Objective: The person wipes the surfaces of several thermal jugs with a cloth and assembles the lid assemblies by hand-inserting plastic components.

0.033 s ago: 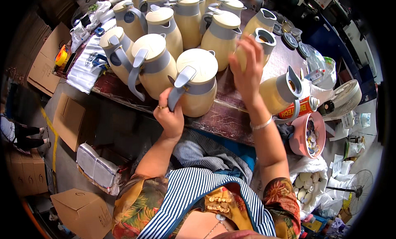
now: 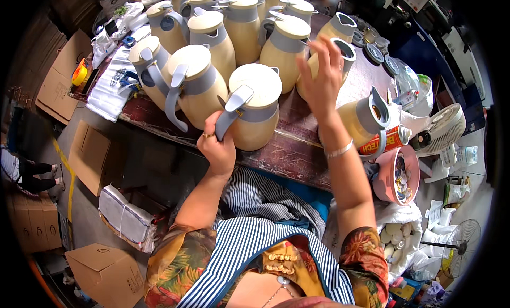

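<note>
My left hand is closed round the grey handle of a cream vacuum jug, which stands lidded at the table's near edge. My right hand is raised with its fingers apart and nothing visible in them. It is nearest to a jug without a lid, partly covering it; whether it touches cannot be told. Another lidless jug stands to the right of my right wrist, and a third is farther back. Several lidded jugs, among them one with a grey collar, crowd the left and far parts.
Round grey lids lie on the dark red table at the far right. Beside its right edge are a red spray can, a pink bucket of small parts and a white fan. Cardboard boxes stand on the left floor.
My right hand has shifted slightly to the right, and its fingers are spread a little more. My left hand stays on the jug's handle.
</note>
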The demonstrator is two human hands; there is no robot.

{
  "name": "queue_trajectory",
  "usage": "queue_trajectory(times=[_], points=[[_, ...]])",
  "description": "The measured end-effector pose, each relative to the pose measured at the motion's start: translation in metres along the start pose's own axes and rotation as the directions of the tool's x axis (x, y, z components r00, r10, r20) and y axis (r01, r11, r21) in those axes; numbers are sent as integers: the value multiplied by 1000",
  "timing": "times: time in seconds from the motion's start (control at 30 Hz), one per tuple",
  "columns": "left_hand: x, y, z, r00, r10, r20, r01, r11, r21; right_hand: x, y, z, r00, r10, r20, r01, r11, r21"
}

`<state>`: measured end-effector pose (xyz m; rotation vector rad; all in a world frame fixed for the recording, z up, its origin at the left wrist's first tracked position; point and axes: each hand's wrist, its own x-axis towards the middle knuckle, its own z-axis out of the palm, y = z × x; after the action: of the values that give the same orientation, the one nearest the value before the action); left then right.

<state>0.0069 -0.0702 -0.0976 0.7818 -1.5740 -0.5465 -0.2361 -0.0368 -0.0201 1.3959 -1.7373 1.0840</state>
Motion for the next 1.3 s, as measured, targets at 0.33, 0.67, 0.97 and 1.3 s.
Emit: queue_trajectory(times=[0.33, 0.67, 0.97, 1.3], points=[[61, -51, 21, 994, 82, -74, -77, 995, 70, 48, 3, 24, 824, 376, 424, -267, 918, -294], [44, -22, 21, 898, 415, -144, -358, 882, 306, 3, 27, -63, 821, 158, 548, -298, 938, 176], [7, -14, 155, 555, 184, 812, -230, 971, -63, 29, 60, -35, 736, 519, 434, -131, 739, -661], [22, -12, 109, 858, 158, 489, 148, 836, -528, -17, 18, -147, 722, -78, 688, -244, 902, 358]])
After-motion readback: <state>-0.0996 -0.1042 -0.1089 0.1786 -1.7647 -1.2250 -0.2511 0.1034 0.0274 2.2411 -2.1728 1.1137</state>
